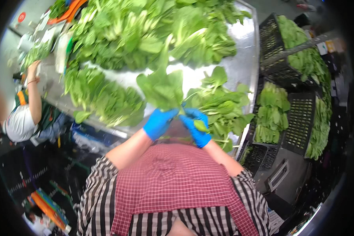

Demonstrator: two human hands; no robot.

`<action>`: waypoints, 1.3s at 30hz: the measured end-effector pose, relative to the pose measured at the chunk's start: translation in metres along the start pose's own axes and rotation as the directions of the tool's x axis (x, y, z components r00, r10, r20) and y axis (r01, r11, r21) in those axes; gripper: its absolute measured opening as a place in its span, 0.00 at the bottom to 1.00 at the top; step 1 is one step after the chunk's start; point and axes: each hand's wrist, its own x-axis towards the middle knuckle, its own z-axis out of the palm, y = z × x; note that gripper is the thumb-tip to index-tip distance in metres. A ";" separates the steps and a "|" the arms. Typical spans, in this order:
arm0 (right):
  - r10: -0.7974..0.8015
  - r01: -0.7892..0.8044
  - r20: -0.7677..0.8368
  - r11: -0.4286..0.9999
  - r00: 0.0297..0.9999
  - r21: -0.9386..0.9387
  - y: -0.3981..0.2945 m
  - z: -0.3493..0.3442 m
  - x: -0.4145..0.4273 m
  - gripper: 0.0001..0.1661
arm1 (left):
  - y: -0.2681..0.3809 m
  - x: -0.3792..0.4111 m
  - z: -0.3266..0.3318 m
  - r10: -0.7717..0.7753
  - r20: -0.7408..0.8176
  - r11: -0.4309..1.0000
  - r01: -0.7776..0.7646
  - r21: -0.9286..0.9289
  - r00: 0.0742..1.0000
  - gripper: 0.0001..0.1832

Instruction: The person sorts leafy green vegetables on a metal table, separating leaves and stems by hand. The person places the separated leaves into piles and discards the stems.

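In blue gloves, my left hand [160, 124] and my right hand [197, 126] meet just in front of my apron. Between them they hold a leafy green [162, 85], its broad leaves spread away from me over the metal table [242, 38]. My left fingers pinch it near the lower end. A small loose leaf [200, 126] lies across my right fingers, which also grip at the plant. To the left is a pile of similar greens [112, 101]; looser leaves and stems [224, 109] lie by my right hand. Blur hides the exact finger contact.
A large heap of greens [129, 32] covers the table's far side. Black plastic crates [271, 44] stand at the right, near lettuce-like greens [271, 115]. At the left, a co-worker's arm [32, 85] reaches toward other greens [37, 54]. An orange object [69, 11] is at upper left.
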 end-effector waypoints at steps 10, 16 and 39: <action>0.223 -0.142 -0.137 0.886 0.965 0.441 0.005 -0.010 0.002 0.13 | 0.002 0.000 0.032 0.074 0.035 0.997 -0.076 0.033 0.997 0.19; 0.541 -0.418 -0.218 0.801 0.812 0.428 -0.012 -0.033 0.014 0.21 | 0.012 0.004 0.016 0.039 -0.092 0.985 -0.054 -0.162 0.995 0.17; -0.418 0.682 0.775 -0.382 0.474 -0.623 -0.139 0.033 0.279 0.09 | 0.007 0.001 -0.065 -0.142 -0.221 0.825 -0.008 -0.565 0.965 0.07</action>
